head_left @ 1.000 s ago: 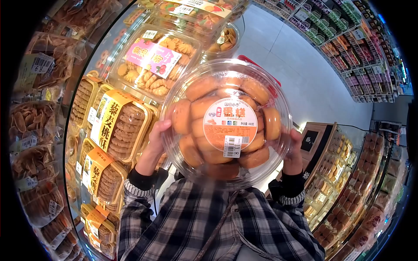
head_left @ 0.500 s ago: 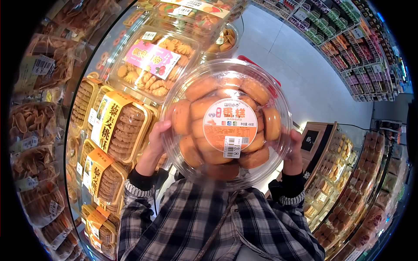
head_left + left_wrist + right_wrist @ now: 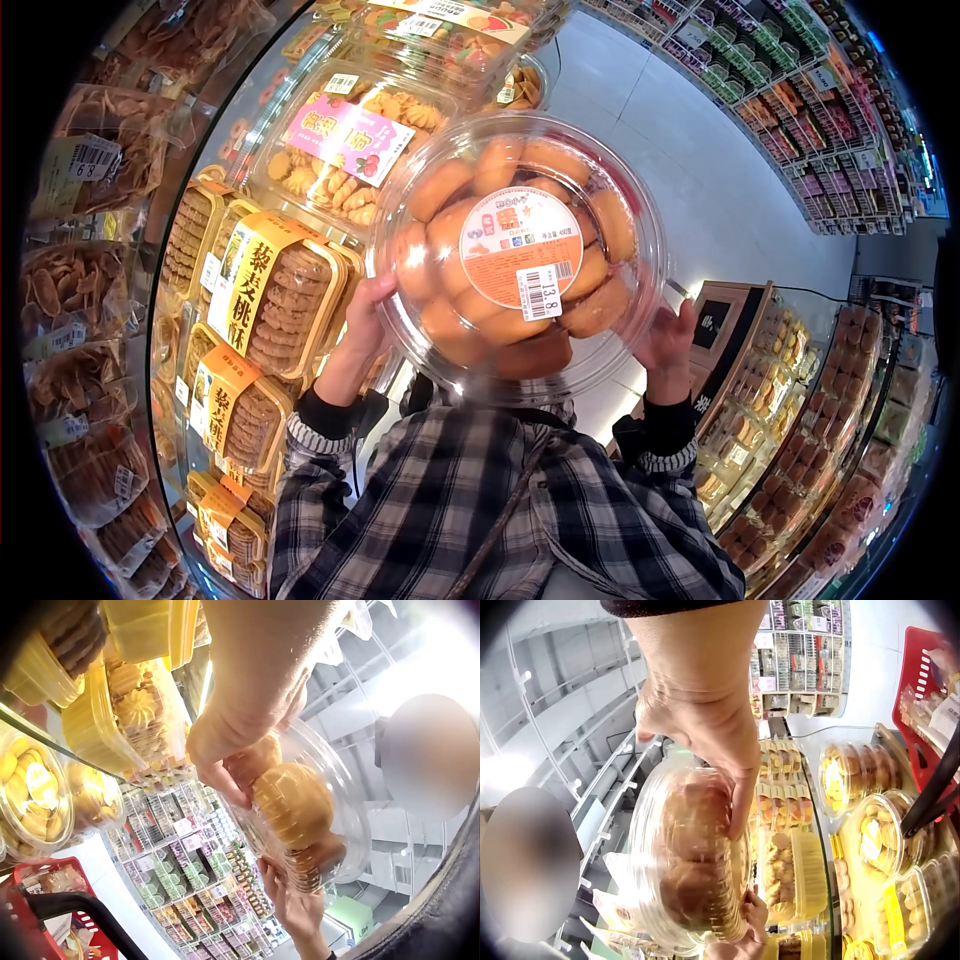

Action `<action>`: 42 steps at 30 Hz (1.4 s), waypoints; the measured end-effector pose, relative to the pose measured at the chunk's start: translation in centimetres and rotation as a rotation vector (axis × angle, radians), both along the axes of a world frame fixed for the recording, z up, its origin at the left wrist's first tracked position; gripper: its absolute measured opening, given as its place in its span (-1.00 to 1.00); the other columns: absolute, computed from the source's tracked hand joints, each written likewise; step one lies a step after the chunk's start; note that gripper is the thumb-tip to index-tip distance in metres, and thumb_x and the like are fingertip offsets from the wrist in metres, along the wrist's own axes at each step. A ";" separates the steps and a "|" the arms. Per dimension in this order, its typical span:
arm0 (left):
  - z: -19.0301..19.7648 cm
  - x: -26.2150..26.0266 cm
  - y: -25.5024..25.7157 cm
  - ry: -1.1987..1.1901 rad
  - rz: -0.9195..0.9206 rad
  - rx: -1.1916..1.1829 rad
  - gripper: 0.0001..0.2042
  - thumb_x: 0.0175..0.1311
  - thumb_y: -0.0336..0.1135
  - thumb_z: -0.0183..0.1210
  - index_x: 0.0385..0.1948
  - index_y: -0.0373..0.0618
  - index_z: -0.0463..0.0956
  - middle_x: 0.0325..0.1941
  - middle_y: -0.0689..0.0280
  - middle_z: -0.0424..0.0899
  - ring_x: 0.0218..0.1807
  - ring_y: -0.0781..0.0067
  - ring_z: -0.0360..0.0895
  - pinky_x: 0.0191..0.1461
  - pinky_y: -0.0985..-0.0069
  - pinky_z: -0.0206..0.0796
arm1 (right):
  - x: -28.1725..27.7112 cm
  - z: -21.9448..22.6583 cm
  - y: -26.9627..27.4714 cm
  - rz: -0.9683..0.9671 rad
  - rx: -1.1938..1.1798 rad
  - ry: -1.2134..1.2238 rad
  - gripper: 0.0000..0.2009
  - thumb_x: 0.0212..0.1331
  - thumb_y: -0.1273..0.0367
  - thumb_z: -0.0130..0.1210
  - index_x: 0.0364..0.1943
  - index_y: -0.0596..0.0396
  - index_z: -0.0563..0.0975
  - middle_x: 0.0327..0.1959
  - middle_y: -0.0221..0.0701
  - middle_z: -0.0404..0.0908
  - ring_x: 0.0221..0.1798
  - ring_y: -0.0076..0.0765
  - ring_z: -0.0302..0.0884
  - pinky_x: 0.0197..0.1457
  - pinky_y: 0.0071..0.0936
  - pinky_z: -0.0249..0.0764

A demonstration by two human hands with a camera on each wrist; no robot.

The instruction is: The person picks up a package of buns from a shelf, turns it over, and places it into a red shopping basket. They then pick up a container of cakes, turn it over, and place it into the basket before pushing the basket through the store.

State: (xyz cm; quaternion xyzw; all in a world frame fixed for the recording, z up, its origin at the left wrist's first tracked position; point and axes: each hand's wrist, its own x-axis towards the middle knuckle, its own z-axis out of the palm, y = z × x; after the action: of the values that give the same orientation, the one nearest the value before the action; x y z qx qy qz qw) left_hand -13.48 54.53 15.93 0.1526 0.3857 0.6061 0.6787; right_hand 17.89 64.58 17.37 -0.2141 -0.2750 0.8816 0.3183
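Observation:
In the head view a round clear plastic tub of small golden-brown cakes (image 3: 440,190) is held up in front of a plaid shirt. An orange-and-white label and a barcode sticker mark its lid. My left hand (image 3: 360,322) grips the tub's left side, the thumb at the rim and fingers against the ridged base in the left wrist view. On the tub's other side is my right hand (image 3: 668,345), its thumb lifted off the rim. In the right wrist view, extended fingers (image 3: 742,802) of that hand lie along the tub's side.
Yellow-trayed cookie packs (image 3: 290,310) and a cookie box with a pink label (image 3: 350,135) are stacked at the left. Bagged snacks (image 3: 85,270) line the far left. Wooden-sided shelves of packed pastries (image 3: 750,420) stand at the right. A red basket (image 3: 82,877) with a black handle holds packages.
The tub has risen slightly in the head view and turned a little counterclockwise, its label now slanted. My right thumb has come away from the rim; my left hand keeps its grip.

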 end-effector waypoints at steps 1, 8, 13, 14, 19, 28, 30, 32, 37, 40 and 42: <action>-0.3 -0.1 -0.1 -0.001 -0.018 -0.026 -0.38 0.03 -0.17 -0.01 0.17 -0.23 0.08 0.08 0.18 0.34 0.08 0.31 0.35 0.19 0.38 0.17 | -0.7 0.9 0.0 0.007 0.075 -0.157 -0.07 -0.07 -0.09 0.05 0.30 0.04 -0.16 0.31 -0.19 -0.02 0.30 -0.10 0.06 0.30 -0.17 0.07; -0.8 0.3 0.5 0.124 -0.094 0.056 -0.26 -0.04 -0.21 0.10 0.22 -0.21 -0.03 0.17 0.18 0.22 0.18 0.34 0.24 0.19 0.38 0.17 | -1.8 1.2 0.6 -0.099 0.112 -0.277 0.00 -0.29 0.26 0.20 0.30 0.04 -0.20 0.29 -0.15 -0.04 0.32 -0.10 0.02 0.32 -0.20 0.05; -0.7 0.5 0.7 0.181 -0.182 -0.005 -0.29 0.01 -0.19 0.11 0.22 -0.22 -0.02 0.19 0.18 0.22 0.20 0.34 0.22 0.23 0.41 0.09 | -1.8 0.7 0.6 -0.172 0.110 -0.237 -0.01 -0.33 0.33 0.13 0.30 0.06 -0.20 0.28 -0.13 -0.01 0.32 -0.10 0.04 0.32 -0.25 0.05; -0.7 0.6 0.8 0.132 -0.195 -0.027 -0.31 0.04 -0.25 0.09 0.22 -0.22 -0.04 0.20 0.18 0.20 0.20 0.36 0.20 0.21 0.44 0.11 | -1.6 0.4 0.6 -0.177 0.099 -0.229 -0.02 -0.33 0.33 0.11 0.30 0.07 -0.19 0.28 -0.13 0.00 0.32 -0.10 0.04 0.32 -0.25 0.05; -2.9 0.6 0.5 0.188 -0.264 -0.126 -0.37 0.05 -0.24 0.13 0.17 -0.18 0.07 0.07 0.21 0.35 0.07 0.36 0.36 0.12 0.40 0.25 | -0.4 -0.8 0.4 -0.145 0.058 -0.301 -0.13 -0.24 0.36 0.01 0.29 0.11 -0.13 0.25 -0.16 0.08 0.28 -0.12 0.10 0.31 -0.25 0.06; -6.8 1.7 0.5 0.050 -0.293 -0.188 -0.48 0.12 -0.28 0.08 0.12 -0.21 0.13 -0.02 0.21 0.44 -0.02 0.41 0.45 0.04 0.40 0.35 | -0.2 -3.1 0.4 -0.169 -0.033 -0.357 -0.17 -0.23 0.30 0.02 0.26 0.16 -0.03 0.20 -0.26 0.17 0.25 -0.24 0.14 0.26 -0.38 0.12; -6.2 2.3 0.7 -0.059 -0.237 -0.242 -0.50 0.14 -0.30 0.05 0.12 -0.25 0.12 0.01 0.20 0.43 0.01 0.38 0.43 0.06 0.37 0.34 | -0.4 -3.6 0.7 -0.165 -0.114 -0.365 -0.15 -0.25 0.30 0.02 0.27 0.16 -0.06 0.23 -0.27 0.12 0.28 -0.25 0.08 0.30 -0.41 0.06; -7.8 2.6 0.0 -0.120 -0.200 -0.284 -0.49 0.17 -0.32 0.00 0.17 -0.16 0.05 0.03 0.25 0.39 0.02 0.44 0.42 0.03 0.44 0.36 | -1.4 -3.7 0.6 -0.183 -0.090 -0.374 -0.13 -0.26 0.29 0.02 0.28 0.16 -0.08 0.26 -0.27 0.08 0.30 -0.26 0.03 0.31 -0.42 0.02; -8.5 3.6 -0.8 -0.245 -0.133 -0.376 -0.41 0.21 -0.36 -0.09 0.25 0.07 -0.17 0.08 0.22 0.32 0.05 0.37 0.39 0.05 0.35 0.36 | -2.5 -6.4 1.4 -0.195 0.027 -0.427 -0.13 -0.25 0.28 0.01 0.30 0.10 -0.10 0.29 -0.28 0.02 0.33 -0.30 -0.03 0.31 -0.41 0.02; -8.5 4.5 -0.7 -0.230 -0.011 -0.344 -0.44 0.19 -0.39 -0.09 0.23 0.10 -0.12 0.09 0.17 0.30 0.01 0.27 0.42 0.07 0.27 0.35 | -3.9 -6.2 2.6 -0.166 0.044 -0.448 -0.20 -0.14 0.34 -0.03 0.30 0.06 -0.09 0.27 -0.30 0.06 0.30 -0.32 0.04 0.28 -0.39 0.10; -8.4 4.4 -0.2 -0.218 0.059 -0.338 -0.44 0.19 -0.38 -0.08 0.22 0.07 -0.11 0.09 0.18 0.31 0.03 0.27 0.41 0.07 0.27 0.35 | -4.7 -7.3 3.4 -0.133 -0.056 -0.415 -0.26 -0.06 0.37 -0.08 0.30 0.04 -0.09 0.25 -0.31 0.09 0.28 -0.32 0.08 0.26 -0.40 0.15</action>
State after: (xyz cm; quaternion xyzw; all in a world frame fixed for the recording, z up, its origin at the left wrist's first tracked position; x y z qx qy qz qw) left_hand -9.13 54.30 7.55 -0.0413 0.4105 0.5652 0.7144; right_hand 13.17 68.01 10.08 -0.4175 -0.2955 0.8028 0.3063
